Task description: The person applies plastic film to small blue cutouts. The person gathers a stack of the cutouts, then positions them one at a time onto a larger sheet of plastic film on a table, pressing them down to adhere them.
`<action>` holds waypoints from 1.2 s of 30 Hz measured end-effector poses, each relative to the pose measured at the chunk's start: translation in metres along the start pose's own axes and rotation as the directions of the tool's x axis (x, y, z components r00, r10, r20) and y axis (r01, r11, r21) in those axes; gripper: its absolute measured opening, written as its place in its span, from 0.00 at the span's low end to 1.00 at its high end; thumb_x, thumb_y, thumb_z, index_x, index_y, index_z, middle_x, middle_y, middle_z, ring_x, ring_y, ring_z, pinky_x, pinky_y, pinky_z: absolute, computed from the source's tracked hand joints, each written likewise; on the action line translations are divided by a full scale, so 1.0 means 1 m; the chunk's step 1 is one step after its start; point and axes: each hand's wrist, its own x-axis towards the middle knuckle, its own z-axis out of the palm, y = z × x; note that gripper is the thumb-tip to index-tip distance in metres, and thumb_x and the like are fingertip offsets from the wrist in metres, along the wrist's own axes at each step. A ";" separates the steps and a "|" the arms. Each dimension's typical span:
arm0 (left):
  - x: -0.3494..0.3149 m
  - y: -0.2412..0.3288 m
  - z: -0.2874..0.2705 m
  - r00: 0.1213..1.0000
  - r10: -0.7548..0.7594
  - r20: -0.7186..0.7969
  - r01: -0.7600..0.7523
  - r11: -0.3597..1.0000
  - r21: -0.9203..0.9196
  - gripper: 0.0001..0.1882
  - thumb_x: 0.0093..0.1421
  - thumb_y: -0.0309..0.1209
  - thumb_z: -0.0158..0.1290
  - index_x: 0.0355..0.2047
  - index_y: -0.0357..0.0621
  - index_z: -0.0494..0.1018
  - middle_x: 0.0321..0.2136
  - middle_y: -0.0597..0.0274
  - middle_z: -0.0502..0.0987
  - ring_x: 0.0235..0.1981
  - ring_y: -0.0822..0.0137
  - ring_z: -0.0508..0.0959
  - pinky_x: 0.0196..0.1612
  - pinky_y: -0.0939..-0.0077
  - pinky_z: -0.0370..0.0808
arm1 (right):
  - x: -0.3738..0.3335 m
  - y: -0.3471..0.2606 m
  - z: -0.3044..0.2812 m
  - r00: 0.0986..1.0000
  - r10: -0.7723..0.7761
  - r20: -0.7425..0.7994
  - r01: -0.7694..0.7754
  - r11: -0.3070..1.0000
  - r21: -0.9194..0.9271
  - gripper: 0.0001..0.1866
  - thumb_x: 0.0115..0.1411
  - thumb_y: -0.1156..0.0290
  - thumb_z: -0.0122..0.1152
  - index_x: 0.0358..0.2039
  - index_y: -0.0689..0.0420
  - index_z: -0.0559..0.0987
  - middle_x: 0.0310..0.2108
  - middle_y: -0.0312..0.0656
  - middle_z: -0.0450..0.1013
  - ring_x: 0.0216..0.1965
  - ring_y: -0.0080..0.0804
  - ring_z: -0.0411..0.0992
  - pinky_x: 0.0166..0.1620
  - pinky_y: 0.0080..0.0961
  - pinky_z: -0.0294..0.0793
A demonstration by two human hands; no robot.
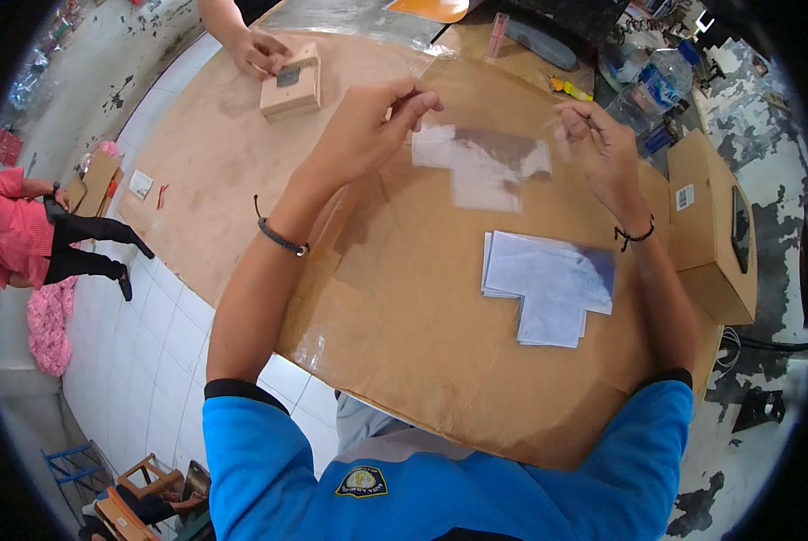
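My left hand (386,117) is raised over the far part of the table, thumb and fingers pinched together. Across from it, my right hand (602,149) is also closed in a pinch, its fingertips slightly blurred. Whatever either pinch holds is too thin or faint to make out. Between and just below the hands lies a clear, shiny T-shaped plastic sheet (485,171). Nearer to me, left of my right forearm, sits a small stack of pale bluish T-shaped sheets (548,284), their edges slightly fanned. Neither hand touches this stack.
Brown paper covers the table (395,343). At right stand a cardboard box (715,225) and a water bottle (661,86). A co-worker's hand (260,54) touches a small wooden box (291,86) at the far left. Another person (25,225) stands on the tiled floor.
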 end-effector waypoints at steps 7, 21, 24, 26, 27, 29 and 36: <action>0.008 0.028 -0.059 0.984 0.133 -0.117 -0.148 0.981 -0.129 0.14 0.72 0.37 0.51 0.39 0.40 0.80 0.20 0.71 0.76 0.23 0.82 0.70 0.26 0.84 0.64 | 0.037 -0.057 -0.005 0.997 -0.064 -0.031 0.069 0.970 0.233 0.13 0.72 0.65 0.59 0.45 0.62 0.82 0.29 0.29 0.75 0.31 0.13 0.68 0.36 0.13 0.69; -0.045 -0.054 -0.172 0.949 -0.240 0.204 0.266 0.958 -0.109 0.16 0.72 0.43 0.51 0.30 0.47 0.74 0.20 0.74 0.72 0.23 0.81 0.69 0.28 0.84 0.63 | 0.124 -0.075 0.096 0.896 -0.074 0.438 -0.005 0.984 0.176 0.17 0.65 0.58 0.67 0.41 0.60 0.85 0.25 0.29 0.77 0.26 0.12 0.68 0.28 0.15 0.64; -0.048 -0.078 -0.182 0.891 -0.362 0.273 0.407 0.904 -0.131 0.18 0.71 0.44 0.53 0.27 0.47 0.74 0.20 0.76 0.70 0.22 0.81 0.67 0.28 0.83 0.63 | 0.143 -0.055 0.132 0.822 0.002 0.570 -0.074 0.992 0.104 0.21 0.64 0.52 0.67 0.36 0.60 0.84 0.23 0.30 0.74 0.23 0.13 0.66 0.25 0.16 0.62; -0.052 -0.087 -0.181 0.871 -0.443 0.212 0.466 0.882 -0.073 0.18 0.70 0.44 0.53 0.26 0.47 0.74 0.20 0.76 0.69 0.22 0.81 0.66 0.29 0.83 0.63 | 0.151 -0.046 0.148 0.759 0.051 0.649 -0.144 0.985 0.092 0.21 0.64 0.51 0.66 0.35 0.60 0.84 0.22 0.29 0.73 0.22 0.12 0.65 0.24 0.15 0.62; -0.053 -0.091 -0.179 0.857 -0.481 0.184 0.496 0.867 -0.047 0.18 0.70 0.44 0.54 0.25 0.47 0.74 0.20 0.76 0.69 0.22 0.81 0.66 0.29 0.83 0.63 | 0.155 -0.044 0.153 0.725 0.080 0.684 -0.185 0.980 0.081 0.20 0.65 0.52 0.65 0.35 0.59 0.84 0.22 0.28 0.73 0.22 0.12 0.65 0.24 0.14 0.62; -0.054 -0.097 -0.177 0.818 -0.563 0.119 0.568 0.823 -0.006 0.18 0.69 0.44 0.54 0.25 0.47 0.75 0.20 0.76 0.69 0.21 0.81 0.66 0.27 0.83 0.63 | 0.154 -0.040 0.164 0.686 0.148 0.712 -0.277 0.958 0.067 0.19 0.66 0.52 0.64 0.35 0.58 0.83 0.22 0.27 0.72 0.21 0.11 0.65 0.23 0.13 0.61; -0.054 -0.094 -0.177 0.738 -0.675 -0.014 0.674 0.738 -0.040 0.18 0.68 0.45 0.54 0.24 0.49 0.73 0.19 0.77 0.68 0.18 0.83 0.64 0.18 0.83 0.57 | 0.162 -0.064 0.175 0.677 0.300 0.672 -0.399 0.917 -0.007 0.18 0.68 0.54 0.61 0.34 0.58 0.82 0.23 0.28 0.71 0.19 0.11 0.64 0.19 0.12 0.59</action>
